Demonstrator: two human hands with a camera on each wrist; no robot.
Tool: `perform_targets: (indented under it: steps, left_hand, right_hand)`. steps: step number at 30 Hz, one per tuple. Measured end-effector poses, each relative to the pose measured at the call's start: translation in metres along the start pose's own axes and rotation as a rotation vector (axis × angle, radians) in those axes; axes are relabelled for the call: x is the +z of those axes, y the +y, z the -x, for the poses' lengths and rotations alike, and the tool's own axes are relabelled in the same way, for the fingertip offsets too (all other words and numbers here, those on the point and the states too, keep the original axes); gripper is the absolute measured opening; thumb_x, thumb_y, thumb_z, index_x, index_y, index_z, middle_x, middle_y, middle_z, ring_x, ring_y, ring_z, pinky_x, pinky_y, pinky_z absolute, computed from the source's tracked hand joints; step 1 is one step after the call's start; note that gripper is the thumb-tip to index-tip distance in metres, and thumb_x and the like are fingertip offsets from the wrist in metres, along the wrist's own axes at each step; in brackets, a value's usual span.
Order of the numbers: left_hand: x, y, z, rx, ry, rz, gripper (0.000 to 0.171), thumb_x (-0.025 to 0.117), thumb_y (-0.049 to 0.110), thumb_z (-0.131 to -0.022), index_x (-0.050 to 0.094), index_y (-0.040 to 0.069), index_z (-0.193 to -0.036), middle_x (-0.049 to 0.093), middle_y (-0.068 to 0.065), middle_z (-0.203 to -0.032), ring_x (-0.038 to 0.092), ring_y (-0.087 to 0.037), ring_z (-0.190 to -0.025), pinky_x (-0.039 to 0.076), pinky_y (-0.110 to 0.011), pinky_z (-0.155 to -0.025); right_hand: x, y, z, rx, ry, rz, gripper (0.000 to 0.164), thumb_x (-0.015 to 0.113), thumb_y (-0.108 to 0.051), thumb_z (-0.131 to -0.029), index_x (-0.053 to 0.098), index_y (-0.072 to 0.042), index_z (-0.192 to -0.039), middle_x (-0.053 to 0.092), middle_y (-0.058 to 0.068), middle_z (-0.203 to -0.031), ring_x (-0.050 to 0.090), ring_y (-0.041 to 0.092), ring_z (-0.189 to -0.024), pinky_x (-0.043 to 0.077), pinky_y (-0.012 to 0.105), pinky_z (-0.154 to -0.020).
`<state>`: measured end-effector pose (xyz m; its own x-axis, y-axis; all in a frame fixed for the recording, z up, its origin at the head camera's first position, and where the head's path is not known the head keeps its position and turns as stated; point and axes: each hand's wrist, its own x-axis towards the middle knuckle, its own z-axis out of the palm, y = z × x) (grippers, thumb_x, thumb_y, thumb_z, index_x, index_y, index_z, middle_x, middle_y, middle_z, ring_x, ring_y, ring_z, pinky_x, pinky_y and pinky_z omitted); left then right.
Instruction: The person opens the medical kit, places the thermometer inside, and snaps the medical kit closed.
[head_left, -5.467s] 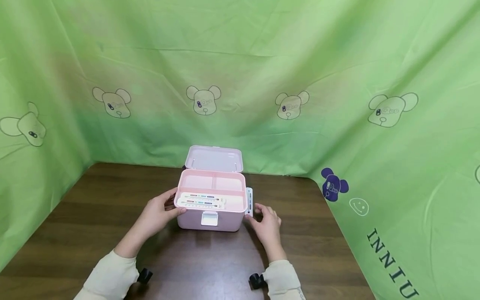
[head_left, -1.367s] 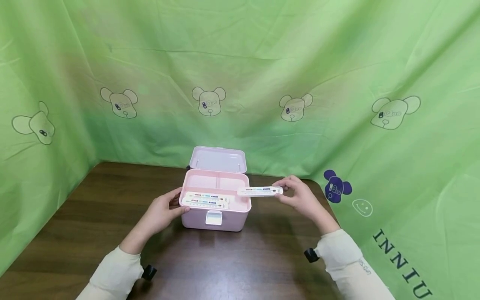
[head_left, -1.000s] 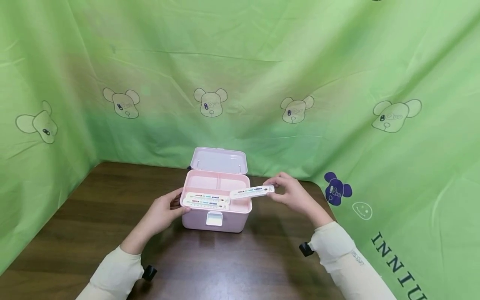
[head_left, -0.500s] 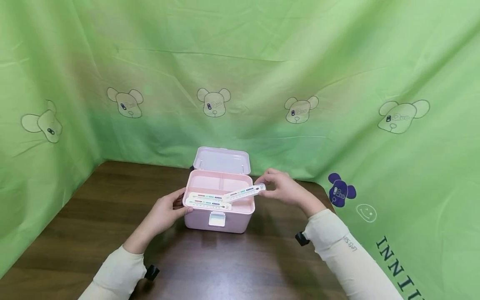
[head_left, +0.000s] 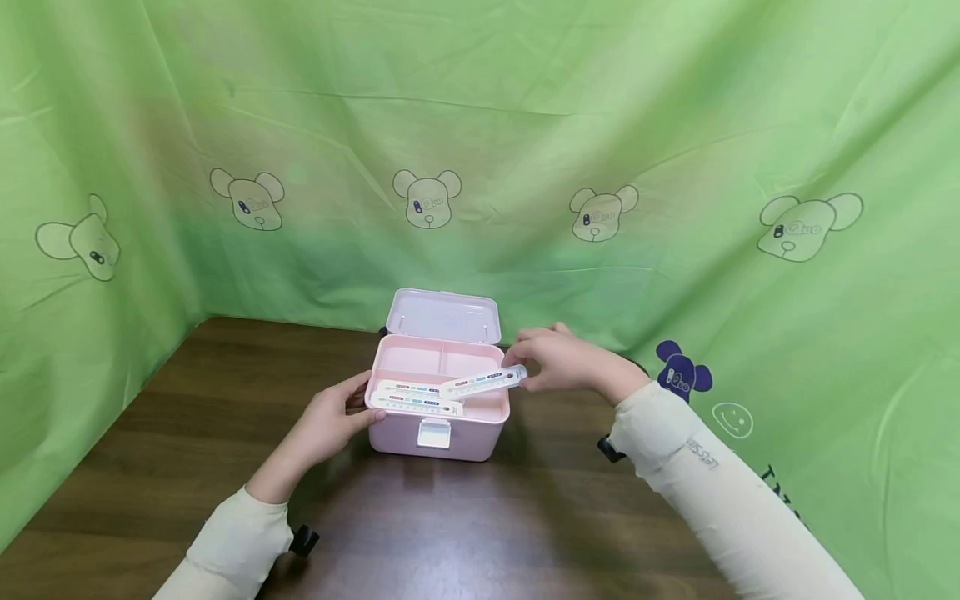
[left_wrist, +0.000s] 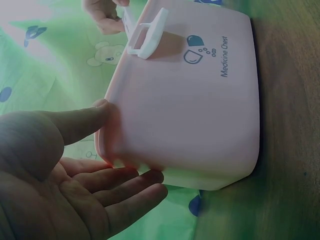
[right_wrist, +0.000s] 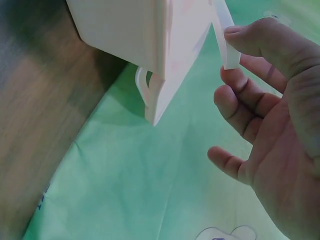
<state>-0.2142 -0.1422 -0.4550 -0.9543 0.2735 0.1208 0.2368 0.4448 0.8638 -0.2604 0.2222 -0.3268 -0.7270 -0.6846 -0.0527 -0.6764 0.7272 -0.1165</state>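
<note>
A pink medicine box (head_left: 431,437) marked "Medicine Chest" stands with its lid (head_left: 442,317) raised. My left hand (head_left: 326,425) rests against its left front corner, thumb at the front rim and fairly straight fingers along the side wall. Between thumb and fingertips, my right hand (head_left: 558,362) pinches one end of a slim white thermometer case (head_left: 483,382) with a printed scale. That case slants over the front compartment, its far end overlapping two similar thermometer cases (head_left: 420,405) lying inside. In the right wrist view, the pinched end of the case (right_wrist: 230,52) shows below the thumb.
Behind the front compartment, a divider (head_left: 442,358) splits the pink tray in two. A white latch (head_left: 434,433) hangs at the box's front. The brown wooden table (head_left: 450,525) meets a green curtain (head_left: 525,125) at the back and sides. Each wrist wears a black camera.
The right hand has lifted the thermometer case from beside the box's right wall and carried it left over the front compartment. The left hand has stayed at the box corner.
</note>
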Motion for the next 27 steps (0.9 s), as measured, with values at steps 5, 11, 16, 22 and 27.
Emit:
perform_targets:
  steps: [5, 11, 16, 22, 27]
  left_hand:
    - [0.000, -0.001, 0.000, 0.003, 0.006, 0.001, 0.069, 0.076, 0.021, -0.094, 0.045, -0.002, -0.152, 0.062, -0.021, -0.140, 0.065, -0.032, -0.123, 0.057, -0.044, -0.098]
    - [0.000, -0.001, 0.000, 0.013, 0.004, -0.004, 0.069, 0.076, 0.020, -0.094, 0.045, -0.002, -0.152, 0.062, -0.021, -0.140, 0.065, -0.032, -0.123, 0.057, -0.043, -0.098]
    - [0.001, -0.002, 0.000, 0.008, 0.003, -0.005, 0.069, 0.077, 0.019, -0.094, 0.045, -0.001, -0.152, 0.062, -0.020, -0.140, 0.065, -0.032, -0.122, 0.057, -0.043, -0.097]
    - [0.002, -0.003, -0.001, 0.016, 0.009, -0.006, 0.069, 0.077, 0.019, -0.093, 0.046, 0.000, -0.152, 0.063, -0.020, -0.138, 0.066, -0.031, -0.121, 0.058, -0.042, -0.096]
    - [0.001, -0.004, -0.002, 0.012, 0.012, 0.001, 0.069, 0.077, 0.019, -0.093, 0.046, -0.001, -0.152, 0.064, -0.020, -0.138, 0.066, -0.031, -0.120, 0.058, -0.041, -0.096]
  right_hand:
    - [-0.001, -0.005, -0.008, -0.007, -0.044, 0.022, 0.030, 0.080, -0.018, -0.082, 0.075, -0.021, -0.112, 0.061, -0.009, -0.098, 0.057, 0.012, -0.095, 0.034, 0.041, -0.089]
    - [0.006, -0.008, -0.019, -0.019, -0.079, 0.006, 0.031, 0.082, -0.019, -0.083, 0.075, -0.019, -0.113, 0.064, -0.007, -0.102, 0.058, 0.013, -0.096, 0.035, 0.041, -0.089]
    - [0.015, -0.011, -0.028, -0.022, -0.106, -0.007, 0.032, 0.082, -0.019, -0.084, 0.075, -0.018, -0.115, 0.065, -0.006, -0.100, 0.060, 0.014, -0.095, 0.035, 0.039, -0.086]
    - [0.024, -0.014, -0.037, -0.030, -0.100, -0.011, 0.034, 0.079, -0.018, -0.084, 0.074, -0.019, -0.117, 0.064, -0.008, -0.097, 0.061, 0.017, -0.094, 0.035, 0.038, -0.086]
    - [0.031, -0.016, -0.046, -0.036, -0.078, -0.010, 0.034, 0.079, -0.019, -0.083, 0.075, -0.019, -0.117, 0.064, -0.011, -0.097, 0.059, 0.013, -0.092, 0.033, 0.036, -0.085]
